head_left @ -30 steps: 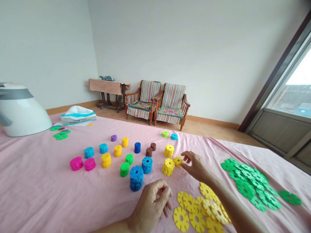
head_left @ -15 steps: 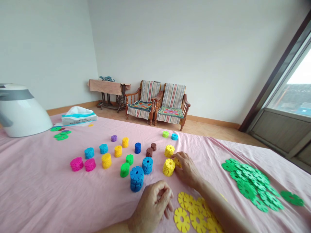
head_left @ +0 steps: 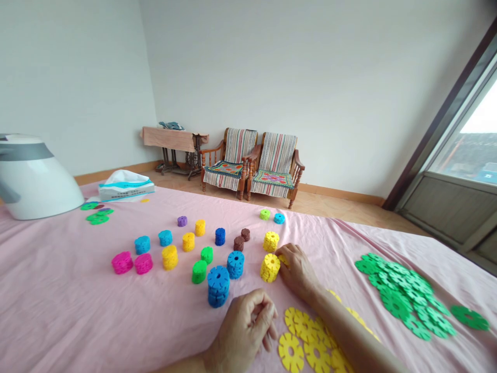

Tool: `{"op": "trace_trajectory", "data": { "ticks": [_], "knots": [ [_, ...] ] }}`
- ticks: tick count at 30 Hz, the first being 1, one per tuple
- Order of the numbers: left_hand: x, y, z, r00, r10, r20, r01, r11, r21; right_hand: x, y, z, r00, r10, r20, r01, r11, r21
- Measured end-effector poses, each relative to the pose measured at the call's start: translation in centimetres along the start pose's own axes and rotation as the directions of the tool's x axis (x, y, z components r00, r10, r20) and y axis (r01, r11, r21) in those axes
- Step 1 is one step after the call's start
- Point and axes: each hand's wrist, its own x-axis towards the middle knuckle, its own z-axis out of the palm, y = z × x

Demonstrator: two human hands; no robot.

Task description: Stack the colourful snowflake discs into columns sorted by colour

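Observation:
My right hand [head_left: 298,269] reaches over the cloth with its fingers closed round some yellow notched plastic discs [head_left: 284,260], mostly hidden under the fingers. Right beside them is a yellow disc stack [head_left: 269,268], and another yellow stack [head_left: 271,241] stands just behind it. Loosely curled, my left hand [head_left: 248,321] rests near the front with nothing visible in it. Close to it are two blue stacks, a taller one [head_left: 218,286] and a shorter one [head_left: 235,264]. Loose yellow discs [head_left: 305,339] lie spread under my right forearm.
Several small stacks, such as a pink one [head_left: 122,262], a green one [head_left: 199,272] and a brown one [head_left: 238,243], dot the pink cloth [head_left: 97,311]. A pile of green discs [head_left: 404,292] lies right. A kettle [head_left: 42,181] and tissue box [head_left: 126,187] stand left.
My right hand has shifted very slightly beside the yellow stack, and its forearm uncovers a little more of the loose yellow discs. My left hand stays where it was.

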Motion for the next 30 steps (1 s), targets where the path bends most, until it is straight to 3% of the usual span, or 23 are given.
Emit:
{"op": "trace_trajectory", "data": {
  "ticks": [13, 18, 21, 24, 30],
  "knots": [
    [-0.1, 0.0, 0.0, 1.000, 0.011, -0.003, -0.011, 1.000, 0.002, 0.0, -0.3, -0.1, 1.000, -0.015, -0.017, 0.015, 1.000, 0.001],
    [0.0, 0.0, 0.0, 1.000, 0.015, -0.003, -0.015, 1.000, -0.005, 0.2, 1.2, 0.0, 0.997, -0.027, -0.075, 0.034, 0.996, 0.085],
    [0.0, -0.1, -0.1, 1.000, 0.024, -0.003, -0.024, 1.000, -0.002, 0.4, 2.7, -0.9, 0.981, 0.114, -0.157, -0.080, 0.974, 0.211],
    [0.0, 0.0, -0.1, 1.000, 0.022, -0.007, -0.022, 1.000, -0.001, 0.3, 3.9, -2.2, 0.942, 0.295, -0.161, -0.243, 0.929, 0.279],
    [-0.1, 0.3, 0.0, 1.000, 0.023, -0.012, -0.023, 1.000, -0.002, -0.4, 3.4, -2.8, 0.960, 0.265, -0.094, -0.247, 0.955, 0.166]
  ]
}}
